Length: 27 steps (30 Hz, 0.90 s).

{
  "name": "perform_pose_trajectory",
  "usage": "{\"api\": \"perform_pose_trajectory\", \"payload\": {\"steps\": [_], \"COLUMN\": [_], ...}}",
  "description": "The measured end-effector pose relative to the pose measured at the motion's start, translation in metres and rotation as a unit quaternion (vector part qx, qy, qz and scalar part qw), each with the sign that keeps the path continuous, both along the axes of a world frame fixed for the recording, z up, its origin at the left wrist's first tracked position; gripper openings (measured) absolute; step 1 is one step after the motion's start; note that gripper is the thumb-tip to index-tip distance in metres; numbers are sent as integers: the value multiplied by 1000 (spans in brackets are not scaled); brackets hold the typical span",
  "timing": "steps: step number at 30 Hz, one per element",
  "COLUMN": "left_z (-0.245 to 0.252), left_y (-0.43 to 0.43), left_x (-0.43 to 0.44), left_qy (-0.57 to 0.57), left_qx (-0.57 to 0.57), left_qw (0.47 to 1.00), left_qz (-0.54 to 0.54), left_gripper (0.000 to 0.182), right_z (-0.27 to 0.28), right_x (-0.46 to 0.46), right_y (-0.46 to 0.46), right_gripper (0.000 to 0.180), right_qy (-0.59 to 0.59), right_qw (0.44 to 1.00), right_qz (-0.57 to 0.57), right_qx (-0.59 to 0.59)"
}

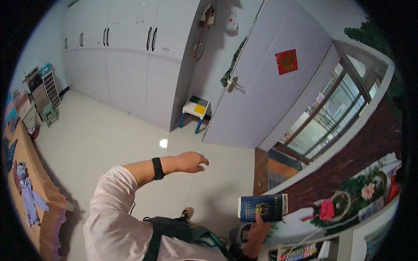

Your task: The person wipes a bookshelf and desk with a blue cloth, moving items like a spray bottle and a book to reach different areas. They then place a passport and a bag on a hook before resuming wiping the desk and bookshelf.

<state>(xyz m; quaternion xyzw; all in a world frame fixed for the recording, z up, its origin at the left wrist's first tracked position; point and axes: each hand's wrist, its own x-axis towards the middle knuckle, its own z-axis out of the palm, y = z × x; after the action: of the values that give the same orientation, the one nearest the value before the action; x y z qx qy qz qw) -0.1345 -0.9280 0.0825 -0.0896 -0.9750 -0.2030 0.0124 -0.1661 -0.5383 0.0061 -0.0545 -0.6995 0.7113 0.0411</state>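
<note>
My right hand (256, 236) holds a dark blue booklet (267, 207) with a gold emblem and gold writing on its cover. Pale paper edges stick out at both of the booklet's short ends. One finger lies across the cover near the emblem; the grip beneath is hidden. My left hand (192, 162) reaches out over the floor, its fingers loosely bent and nothing in them. A black band (158, 168) circles the left wrist. Close to the right hand is a white-topped surface (294, 225) with a pink-red item (326, 209) and greenery on it.
Pale wardrobes (127, 65) line the far wall. A small stool (196, 107) stands beside an open door (261, 81) with a red decoration (287, 62). At left is a bed (49, 182) bearing lilac clothing (29, 199). A green stool (50, 114) stands beyond it. Boxes (298, 253) sit below the right-hand surface.
</note>
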Motion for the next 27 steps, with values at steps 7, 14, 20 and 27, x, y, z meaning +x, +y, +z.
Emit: {"api": "perform_pose_trajectory", "payload": {"steps": [7, 14, 20, 27], "left_z": [25, 19, 69, 159], "left_y": [-137, -249, -372, -469], "left_x": [-91, -118, -188, -358], "left_qy": [33, 65, 190, 302], "left_qx": [-62, -9, -56, -20], "left_qw": [989, 957, 920, 894], "left_qz": [127, 281, 338, 330], "left_gripper": [30, 23, 18, 20], "right_z": [24, 42, 48, 41], "right_x": [-159, -270, -331, -423], "right_y": [-132, -255, -351, -421], "right_gripper": [46, 21, 18, 37], "right_qy": [-127, -29, -46, -17], "right_qw": [990, 980, 968, 980], "right_qz": [56, 195, 242, 190], "right_qx": [-18, -36, -36, 49]}}
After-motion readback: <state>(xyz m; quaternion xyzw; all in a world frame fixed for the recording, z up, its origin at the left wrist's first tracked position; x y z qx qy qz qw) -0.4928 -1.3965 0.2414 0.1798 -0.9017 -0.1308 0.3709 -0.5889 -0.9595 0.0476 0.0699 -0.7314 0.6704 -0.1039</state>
